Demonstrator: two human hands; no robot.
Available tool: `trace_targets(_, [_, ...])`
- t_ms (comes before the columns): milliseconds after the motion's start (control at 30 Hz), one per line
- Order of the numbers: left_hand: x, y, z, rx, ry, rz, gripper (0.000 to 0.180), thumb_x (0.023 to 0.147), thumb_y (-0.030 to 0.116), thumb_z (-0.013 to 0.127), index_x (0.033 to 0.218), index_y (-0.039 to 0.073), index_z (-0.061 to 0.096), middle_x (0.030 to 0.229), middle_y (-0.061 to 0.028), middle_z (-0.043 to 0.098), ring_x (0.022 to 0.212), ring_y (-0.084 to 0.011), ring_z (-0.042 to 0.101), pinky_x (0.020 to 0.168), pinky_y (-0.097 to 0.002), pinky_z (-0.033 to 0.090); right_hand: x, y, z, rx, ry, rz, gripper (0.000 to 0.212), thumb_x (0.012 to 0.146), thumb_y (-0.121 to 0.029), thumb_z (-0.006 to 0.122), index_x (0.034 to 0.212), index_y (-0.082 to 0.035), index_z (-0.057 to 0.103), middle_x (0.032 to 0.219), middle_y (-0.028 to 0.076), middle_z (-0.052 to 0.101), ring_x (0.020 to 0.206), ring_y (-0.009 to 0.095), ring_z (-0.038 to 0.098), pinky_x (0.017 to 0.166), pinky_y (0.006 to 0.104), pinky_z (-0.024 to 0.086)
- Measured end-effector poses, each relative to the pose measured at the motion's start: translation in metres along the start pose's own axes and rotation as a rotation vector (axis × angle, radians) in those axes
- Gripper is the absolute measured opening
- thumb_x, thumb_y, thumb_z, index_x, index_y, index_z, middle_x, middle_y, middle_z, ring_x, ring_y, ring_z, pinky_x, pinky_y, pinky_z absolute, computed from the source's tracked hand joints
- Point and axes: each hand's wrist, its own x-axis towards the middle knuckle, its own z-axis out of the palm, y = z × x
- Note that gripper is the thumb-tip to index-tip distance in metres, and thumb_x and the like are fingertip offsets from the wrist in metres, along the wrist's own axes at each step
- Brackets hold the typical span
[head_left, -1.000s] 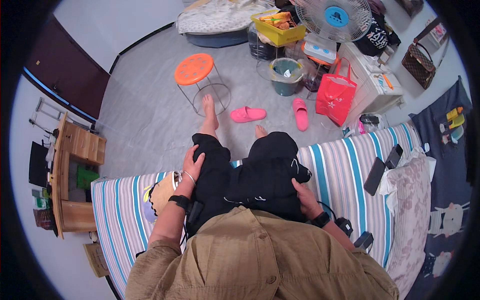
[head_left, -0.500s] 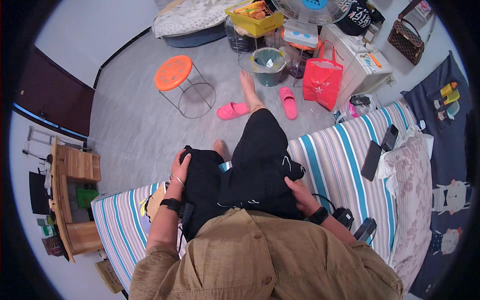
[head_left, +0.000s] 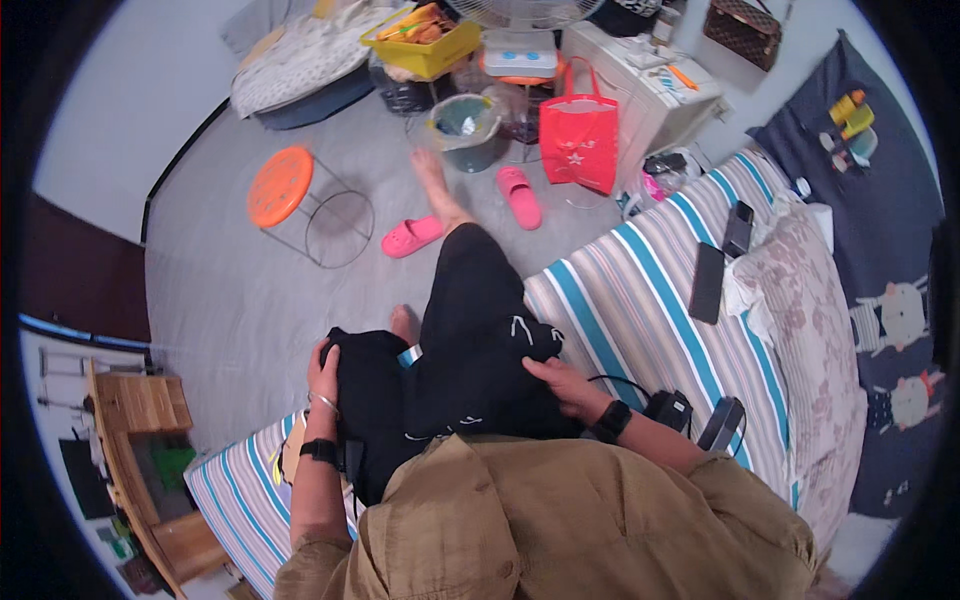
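Black trousers cover my lap and upper legs, with white marks near the right thigh and the waist. My left hand is closed round the cloth at the outer side of the left knee, some fingers hidden by it. At the right thigh my right hand grips the cloth, its thumb on top and the other fingers mostly hidden. My right lower leg is bare, and the foot stretches forward off the floor or onto it; I cannot tell which. The left foot shows beyond the left knee.
I sit on a striped bed holding a phone, black devices and a pillow. Ahead stand pink slippers, an orange stool, a bin, a red bag and a white cabinet. A wooden desk is left.
The view has turned, so the room sits further left in it. Both hands stay on the black trousers in nearly the same places.
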Motion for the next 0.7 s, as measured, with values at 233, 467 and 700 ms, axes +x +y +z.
trace_targets(233, [-0.007,-0.008,0.003,0.053,0.012,0.051,0.048,0.095,0.030,0.064,0.133,0.001,0.057,0.133,-0.0186,0.061,0.126,-0.0301,0.055,0.110,-0.0367,0.039,-0.018,-0.019,0.018,-0.045,0.061,0.050,0.048,0.100,-0.033,0.064,0.127,0.006,0.061,0.124,0.014,0.068,0.108,0.022,0.067,0.099,0.0353,0.052])
trace_targets(467, [-0.026,-0.001,0.002,0.093,0.062,0.149,0.047,0.094,0.024,0.065,0.135,0.002,0.055,0.136,-0.0184,0.057,0.129,-0.0317,0.052,0.112,-0.0383,0.037,-0.016,-0.017,0.016,-0.088,0.004,0.020,0.051,0.099,-0.035,0.064,0.129,0.005,0.059,0.129,0.014,0.065,0.111,0.022,0.066,0.099,0.0362,0.052])
trace_targets(700, [-0.036,0.001,0.003,0.155,0.079,0.249,0.047,0.093,0.018,0.064,0.136,0.003,0.054,0.138,-0.0184,0.055,0.131,-0.0330,0.049,0.114,-0.0389,0.034,-0.012,-0.013,0.012,-0.015,-0.082,0.057,0.051,0.099,-0.033,0.065,0.132,0.005,0.058,0.130,0.015,0.064,0.114,0.023,0.064,0.102,0.0373,0.050])
